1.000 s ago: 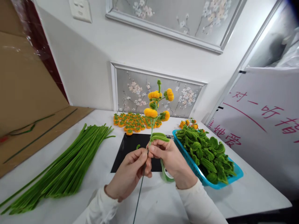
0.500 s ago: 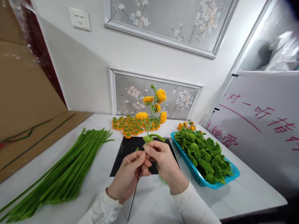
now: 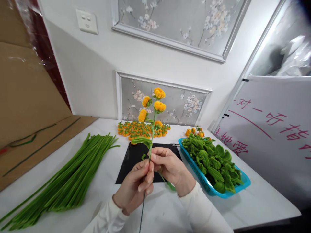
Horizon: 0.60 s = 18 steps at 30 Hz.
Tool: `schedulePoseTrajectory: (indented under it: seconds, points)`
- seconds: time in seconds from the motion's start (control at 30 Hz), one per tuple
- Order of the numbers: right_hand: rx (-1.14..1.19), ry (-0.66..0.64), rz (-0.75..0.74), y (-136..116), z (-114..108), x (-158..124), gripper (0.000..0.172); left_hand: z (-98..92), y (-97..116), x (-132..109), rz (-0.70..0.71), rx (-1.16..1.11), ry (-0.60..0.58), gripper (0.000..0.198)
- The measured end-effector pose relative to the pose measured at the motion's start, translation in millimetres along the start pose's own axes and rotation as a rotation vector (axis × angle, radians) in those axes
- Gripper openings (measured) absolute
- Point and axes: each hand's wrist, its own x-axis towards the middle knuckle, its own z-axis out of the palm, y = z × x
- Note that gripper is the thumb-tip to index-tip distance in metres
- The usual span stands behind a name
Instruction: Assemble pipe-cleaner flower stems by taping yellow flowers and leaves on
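My left hand (image 3: 134,186) is closed around the thin dark wire of an artificial flower stem (image 3: 152,137), which stands nearly upright. My right hand (image 3: 172,166) pinches the same stem just above, thumb against forefinger. Several fuzzy yellow-orange blooms (image 3: 159,106) branch off its upper part, and one green chenille leaf (image 3: 142,141) sticks out to the left just above my hands. Under my right hand hangs a narrow green strip (image 3: 171,186) that looks like floral tape; its upper end is hidden by the fingers. Below the hands the bare wire (image 3: 142,210) runs down.
On the white table (image 3: 204,212) a black mat (image 3: 125,171) lies under my hands. Many orange flower heads (image 3: 136,129) stand behind it. A bundle of green stems (image 3: 70,178) lies left; a blue basket (image 3: 209,189) of green leaves (image 3: 213,165) sits right, with more orange blooms (image 3: 194,131) behind.
The flower stem has turned between my fingers: its leaf, which pointed right, now points left, and the blooms have shifted round. Both hands stay close together on the stem.
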Motion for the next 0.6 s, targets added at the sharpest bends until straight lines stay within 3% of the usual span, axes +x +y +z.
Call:
schedulePoseTrajectory:
  seconds: [0.17, 0.27, 0.4, 0.5, 0.6]
  points:
    - [-0.047, -0.008, 0.053, 0, -2, 0, 0.024, -1.7, -1, 1, 0.014, 0.048, -0.039, 0.022]
    - [-0.128, 0.023, 0.003, -4, 0, -3, 0.021, 0.0, -2, 3, 0.066, 0.223, 0.000, 0.028]
    - [-0.335, 0.152, -0.176, -12, 8, -11, 0.018, 2.3, -3, 8, 0.169, 0.521, 0.189, 0.021]
    - [-0.505, 0.264, -0.288, -16, 12, -13, 0.014, 4.4, 0, 11, 0.314, 0.543, 0.370, 0.026]
    - [-0.629, 0.306, -0.337, -13, 12, -10, 0.011, 12.6, 5, 13, 0.418, 0.562, 0.473, 0.025]
